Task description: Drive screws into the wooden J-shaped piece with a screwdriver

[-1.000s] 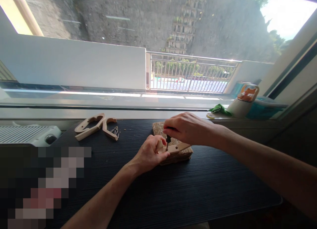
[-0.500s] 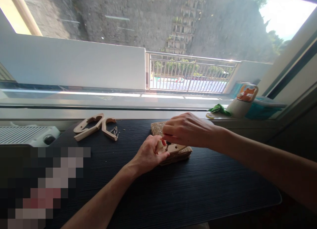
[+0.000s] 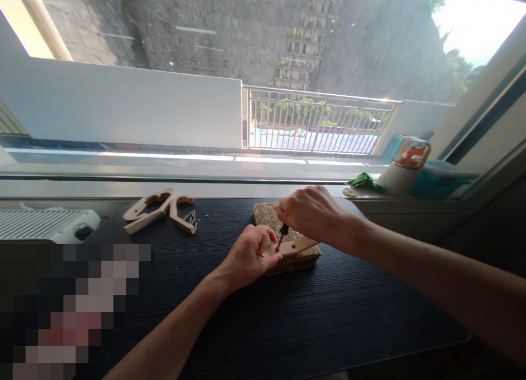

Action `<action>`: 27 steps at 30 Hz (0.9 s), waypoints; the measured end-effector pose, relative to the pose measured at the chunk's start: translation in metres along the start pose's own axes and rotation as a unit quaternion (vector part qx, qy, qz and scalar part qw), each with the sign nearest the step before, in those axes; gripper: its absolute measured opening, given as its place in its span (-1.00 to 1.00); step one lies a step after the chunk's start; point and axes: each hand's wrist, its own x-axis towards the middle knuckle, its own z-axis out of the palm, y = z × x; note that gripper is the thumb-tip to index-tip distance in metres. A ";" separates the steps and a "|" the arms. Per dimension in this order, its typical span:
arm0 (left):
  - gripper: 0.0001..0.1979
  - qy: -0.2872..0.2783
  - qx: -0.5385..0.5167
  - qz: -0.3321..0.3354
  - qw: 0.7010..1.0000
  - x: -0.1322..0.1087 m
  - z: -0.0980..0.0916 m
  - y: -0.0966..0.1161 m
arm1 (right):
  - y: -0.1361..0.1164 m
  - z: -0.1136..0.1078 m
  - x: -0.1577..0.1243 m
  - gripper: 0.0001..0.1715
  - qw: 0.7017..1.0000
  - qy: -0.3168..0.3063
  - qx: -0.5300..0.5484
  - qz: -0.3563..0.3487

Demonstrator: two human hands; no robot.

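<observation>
Presently, work stands partway: the right hand (image 3: 309, 213) has its grip closed on a screwdriver (image 3: 282, 234) tipped into the wooden piece (image 3: 296, 246) atop the cardboard pad (image 3: 266, 212), the left hand (image 3: 246, 257) clamps that piece, and spare wooden parts (image 3: 153, 210) and loose screws (image 3: 191, 217) lie left of the pad.

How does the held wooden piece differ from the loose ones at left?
The held wooden piece sits on a brown pad, pinned by the left hand, the right hand holding a tool to it. The loose pieces lie on the table, untouched, beside screws. Both are pale wood.
</observation>
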 end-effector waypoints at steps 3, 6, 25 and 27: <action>-0.74 0.003 -0.012 0.005 1.000 0.000 0.000 -0.001 | 0.002 -0.004 -0.001 -0.59 0.995 0.028 0.012 -0.093; -0.77 0.010 -0.022 0.010 1.000 0.001 0.001 -0.002 | 0.006 0.001 0.000 -0.60 0.973 0.066 0.027 -0.218; -0.64 -0.039 -0.030 0.010 0.999 0.002 -0.005 -0.003 | 0.010 -0.014 -0.004 -0.68 0.988 -0.053 0.107 -0.098; -0.59 -0.044 -0.047 0.009 0.998 0.002 -0.007 -0.004 | 0.014 -0.019 -0.005 -0.74 0.979 -0.068 0.129 -0.143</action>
